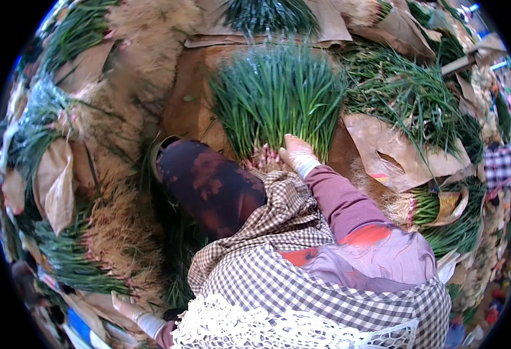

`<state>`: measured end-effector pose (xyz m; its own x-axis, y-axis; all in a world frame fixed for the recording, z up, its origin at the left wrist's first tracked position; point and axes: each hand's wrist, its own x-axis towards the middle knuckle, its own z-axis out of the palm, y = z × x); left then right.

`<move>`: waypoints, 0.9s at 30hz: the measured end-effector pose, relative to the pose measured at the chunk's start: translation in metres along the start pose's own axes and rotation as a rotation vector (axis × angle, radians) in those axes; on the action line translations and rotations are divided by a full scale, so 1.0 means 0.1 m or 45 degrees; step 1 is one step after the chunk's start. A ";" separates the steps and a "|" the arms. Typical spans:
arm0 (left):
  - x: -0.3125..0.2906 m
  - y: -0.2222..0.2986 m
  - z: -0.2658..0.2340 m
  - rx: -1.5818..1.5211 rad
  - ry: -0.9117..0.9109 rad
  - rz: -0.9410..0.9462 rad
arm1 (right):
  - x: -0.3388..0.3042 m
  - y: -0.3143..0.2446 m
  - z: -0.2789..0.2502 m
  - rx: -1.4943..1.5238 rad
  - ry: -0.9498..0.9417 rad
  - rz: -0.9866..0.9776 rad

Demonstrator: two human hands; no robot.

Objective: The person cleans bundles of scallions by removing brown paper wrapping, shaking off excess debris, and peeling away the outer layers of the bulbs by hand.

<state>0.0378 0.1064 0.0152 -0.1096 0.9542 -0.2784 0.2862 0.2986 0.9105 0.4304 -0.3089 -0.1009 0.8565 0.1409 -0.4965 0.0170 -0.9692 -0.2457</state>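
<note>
A wide, fanned bunch of spring onions (279, 96) lies in front of me, green leaves pointing away and pinkish-white bulbs near my lap. At the right side of its bulb end, my right hand (299, 154), in a pale glove, has its fingers curled against the stems. Far to the lower left is my left hand (127, 307), also gloved. Its fingers are stretched out and apart, beside the root ends of another pile of spring onions (78, 256). Nothing shows in that hand.
Brown paper sheeting (186, 104) lies under the bunch. Rooty spring onions (122, 209) are heaped along the left. More loose spring onions (401, 87) and a torn brown paper sheet (404, 148) are on the right. A paper-wrapped bundle (424, 206) sits nearer me. My bent knee (203, 180) is left of the bunch.
</note>
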 end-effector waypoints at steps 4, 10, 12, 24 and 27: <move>0.11 0.06 0.01 0.114 0.007 0.216 | 0.07 0.17 -0.24 -0.019 -0.197 -0.097; -0.03 0.21 0.08 0.153 0.008 0.422 | 0.02 0.41 -0.62 0.018 -0.249 -0.034; -0.06 0.24 0.12 0.253 -0.002 0.504 | 0.01 0.37 -0.77 0.064 -0.216 -0.051; 0.01 -0.03 -0.05 0.786 0.006 0.924 | 0.36 0.91 -0.07 0.816 0.166 -0.020; -0.05 -0.04 0.22 0.711 -0.070 0.898 | 0.24 1.96 0.27 2.383 -0.257 -0.098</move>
<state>0.0578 0.1013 0.0067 0.3081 0.9148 0.2612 0.6920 -0.4039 0.5983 0.4407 -0.4899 -0.1836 0.8133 0.3211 -0.4851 -0.5817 0.4619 -0.6695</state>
